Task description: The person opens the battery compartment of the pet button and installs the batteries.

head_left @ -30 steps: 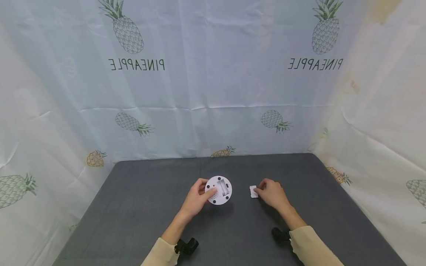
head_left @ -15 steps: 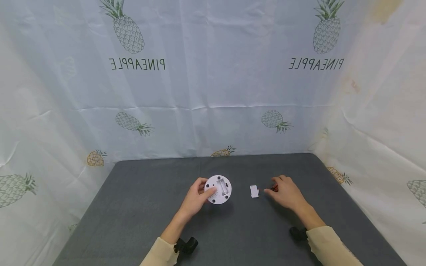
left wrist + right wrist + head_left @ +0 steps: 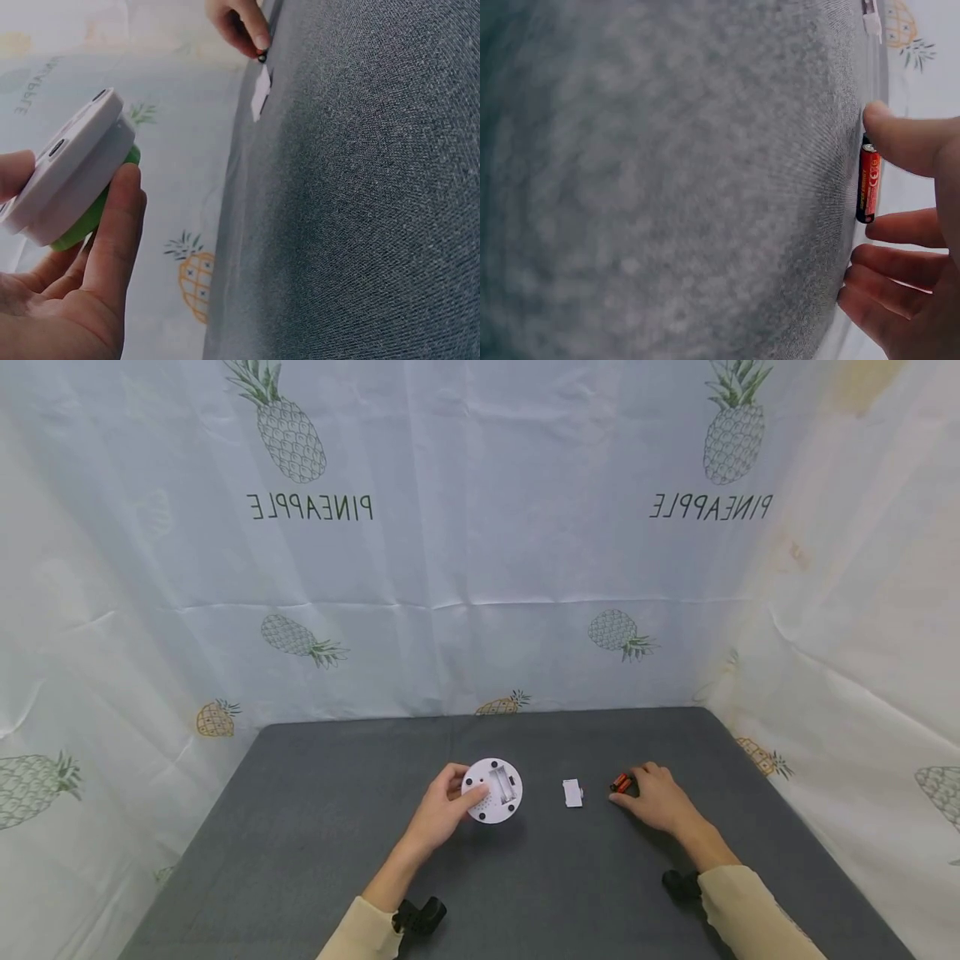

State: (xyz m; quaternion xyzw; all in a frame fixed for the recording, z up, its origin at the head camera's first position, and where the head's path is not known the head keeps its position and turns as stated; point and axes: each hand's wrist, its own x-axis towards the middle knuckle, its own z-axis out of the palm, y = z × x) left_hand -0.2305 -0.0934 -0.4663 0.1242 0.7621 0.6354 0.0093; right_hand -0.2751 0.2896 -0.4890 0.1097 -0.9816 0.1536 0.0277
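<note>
My left hand (image 3: 441, 810) holds a round white device (image 3: 493, 811) off the table, thumb on its flat face and fingers behind. That face has small black feet and an uncovered battery compartment (image 3: 505, 783). In the left wrist view a green part (image 3: 84, 222) shows on the device's other side. My right hand (image 3: 662, 799) is low at the table around small red-and-black batteries (image 3: 621, 782), its thumb and index fingertip by opposite ends. One battery (image 3: 868, 184) shows clearly in the right wrist view. The other fingers are spread.
Between the hands, a small white battery cover (image 3: 573, 793) lies on the dark grey table (image 3: 360, 827). Behind the table hangs a pale curtain (image 3: 480, 543) printed with pineapples, and it also runs along both sides.
My right hand has let go of the battery cover and moved right to the batteries. My left hand and the device have stayed nearly in place.
</note>
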